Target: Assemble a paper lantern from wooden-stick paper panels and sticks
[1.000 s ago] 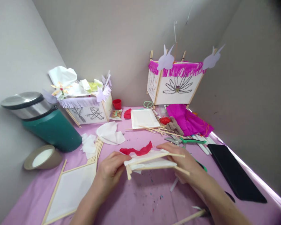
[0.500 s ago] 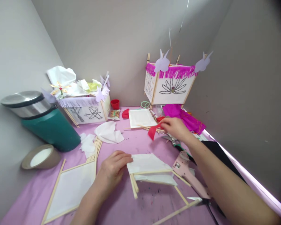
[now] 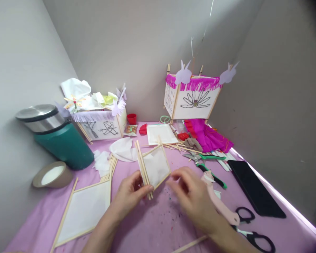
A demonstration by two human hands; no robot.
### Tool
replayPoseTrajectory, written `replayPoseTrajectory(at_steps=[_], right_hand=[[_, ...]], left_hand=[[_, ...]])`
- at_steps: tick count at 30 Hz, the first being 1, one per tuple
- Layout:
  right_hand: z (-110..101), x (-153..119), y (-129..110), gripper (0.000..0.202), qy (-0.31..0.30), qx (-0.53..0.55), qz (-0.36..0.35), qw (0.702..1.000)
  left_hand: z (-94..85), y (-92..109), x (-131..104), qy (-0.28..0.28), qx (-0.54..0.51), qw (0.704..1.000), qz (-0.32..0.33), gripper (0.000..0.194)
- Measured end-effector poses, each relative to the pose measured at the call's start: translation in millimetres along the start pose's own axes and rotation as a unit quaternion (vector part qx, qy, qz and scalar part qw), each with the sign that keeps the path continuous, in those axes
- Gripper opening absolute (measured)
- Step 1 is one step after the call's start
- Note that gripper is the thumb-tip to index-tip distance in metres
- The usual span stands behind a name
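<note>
Between my hands stands a small frame of thin wooden sticks with white paper panels [image 3: 156, 167], tilted up off the purple cloth. My left hand [image 3: 134, 189] is closed on the lower ends of its sticks at the left side, thumb in front. By the frame's lower right corner is my right hand [image 3: 186, 189], blurred, with its fingers curled; whether they touch the frame I cannot tell. A flat stick frame with white paper [image 3: 81, 212] lies to the left of my left forearm.
At the back are two decorated paper lanterns [image 3: 196, 102] [image 3: 102, 124]. A green bottle [image 3: 65, 144] and a bowl [image 3: 64, 179] stand left. On the right lie green-handled pliers [image 3: 213, 175], a pink glue gun [image 3: 222, 207], scissors [image 3: 255, 239] and a black phone [image 3: 255, 189].
The small frame has been raised and turned upright in my left hand. My right hand has come back from the red piece, which it let go, towards the frame.
</note>
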State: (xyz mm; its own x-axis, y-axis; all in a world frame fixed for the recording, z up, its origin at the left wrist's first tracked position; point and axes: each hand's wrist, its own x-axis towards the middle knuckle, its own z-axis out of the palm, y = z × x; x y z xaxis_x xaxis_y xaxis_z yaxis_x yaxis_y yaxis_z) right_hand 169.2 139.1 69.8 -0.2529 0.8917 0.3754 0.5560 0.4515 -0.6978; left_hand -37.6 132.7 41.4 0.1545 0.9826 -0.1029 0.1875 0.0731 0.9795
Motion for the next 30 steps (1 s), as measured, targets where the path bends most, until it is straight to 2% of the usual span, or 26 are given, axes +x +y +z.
replayPoseTrajectory(at_steps=[3, 6, 8, 11, 14, 20, 24, 30], right_hand=[[25, -10, -14, 0.017, -0.043, 0.046, -0.012, 0.998], [34, -9, -20, 0.011, -0.018, 0.069, -0.005, 0.997], [35, -7, -20, 0.005, -0.008, 0.07, -0.004, 0.997], [32, -8, -21, 0.009, -0.013, 0.079, 0.0, 0.997], [25, -11, -20, 0.011, -0.009, 0.088, 0.007, 0.996], [-6, -20, -9, 0.016, 0.048, 0.063, 0.087, 0.993], [-26, -23, 4, 0.016, 0.089, 0.058, 0.12, 0.987], [-31, -17, 19, 0.02, 0.106, 0.074, 0.127, 0.983]], left_hand=[[5.8, 1, -2, -0.011, 0.015, 0.999, 0.034, 0.02], [10.2, 3, -5, -0.021, 0.059, 0.996, 0.068, 0.013], [12.4, 3, -6, -0.034, 0.071, 0.993, 0.084, 0.011], [14.1, 3, -7, -0.047, 0.071, 0.992, 0.095, 0.012], [12.3, 2, -5, -0.05, 0.055, 0.994, 0.078, 0.015], [-0.7, -5, 2, 0.064, 0.089, 0.994, 0.01, 0.017], [-11.4, -12, 5, 0.113, 0.092, 0.989, -0.008, 0.018], [-24.5, -14, 7, 0.16, 0.173, 0.971, -0.027, 0.018]])
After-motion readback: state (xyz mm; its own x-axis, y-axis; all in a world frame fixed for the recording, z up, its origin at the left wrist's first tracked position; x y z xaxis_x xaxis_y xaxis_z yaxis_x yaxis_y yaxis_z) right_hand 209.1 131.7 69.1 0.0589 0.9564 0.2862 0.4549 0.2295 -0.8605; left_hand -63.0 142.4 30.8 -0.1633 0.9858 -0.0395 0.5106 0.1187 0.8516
